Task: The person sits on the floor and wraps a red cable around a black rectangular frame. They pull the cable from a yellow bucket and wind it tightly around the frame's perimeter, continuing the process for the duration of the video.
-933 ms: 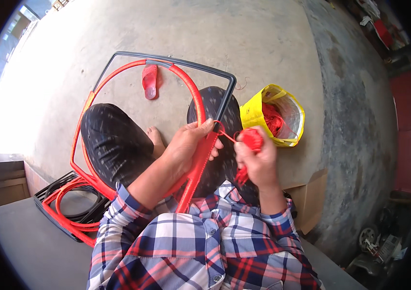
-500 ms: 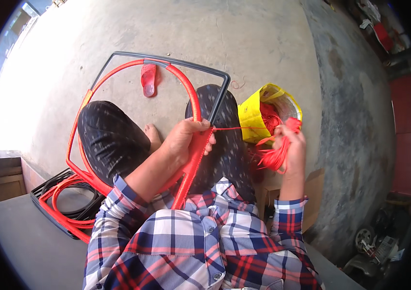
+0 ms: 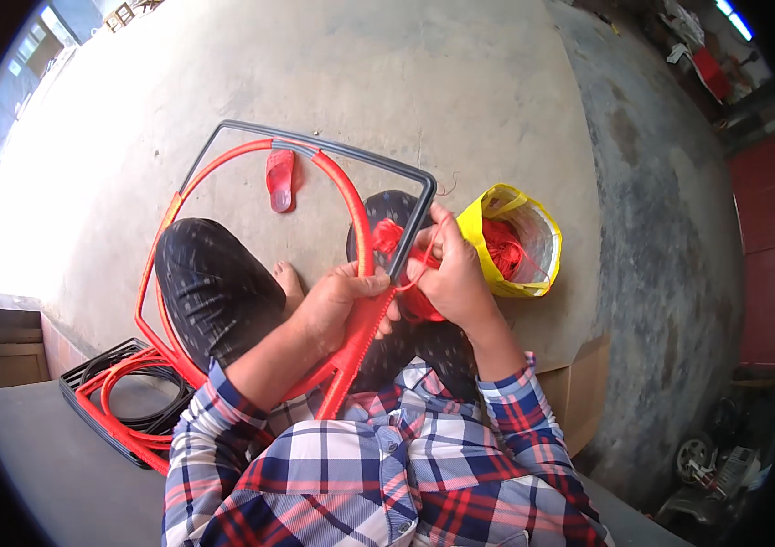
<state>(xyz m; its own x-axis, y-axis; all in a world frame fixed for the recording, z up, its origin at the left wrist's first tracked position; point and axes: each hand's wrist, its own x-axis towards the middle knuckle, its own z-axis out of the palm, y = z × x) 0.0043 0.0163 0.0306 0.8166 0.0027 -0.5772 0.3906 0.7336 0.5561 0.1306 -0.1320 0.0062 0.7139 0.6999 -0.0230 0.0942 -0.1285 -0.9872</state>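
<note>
A black rectangular frame (image 3: 333,148) with a ring (image 3: 352,199) inside it, mostly wrapped in red, leans over my lap. My left hand (image 3: 333,305) is closed on the red-covered part (image 3: 371,319) near the frame's right side, thumb on top. Close beside it, my right hand (image 3: 453,273) grips a bundle of red cord (image 3: 386,237), right at the black bar. A strand of that cord loops over the fingers and runs to the wrapped edge. The bundle is partly hidden behind the bar and my fingers.
A yellow bag (image 3: 474,223) holding more red cord (image 3: 501,248) stands open on the floor at right. Other red and black frames (image 3: 123,387) lie on the grey bench (image 3: 23,438) at left. A red slipper (image 3: 280,173) and a cardboard box (image 3: 583,387) are nearby.
My right hand has moved left with the cord bundle, from beside the yellow bag to the frame. The taut strand is now a short loop. My left hand keeps its grip.
</note>
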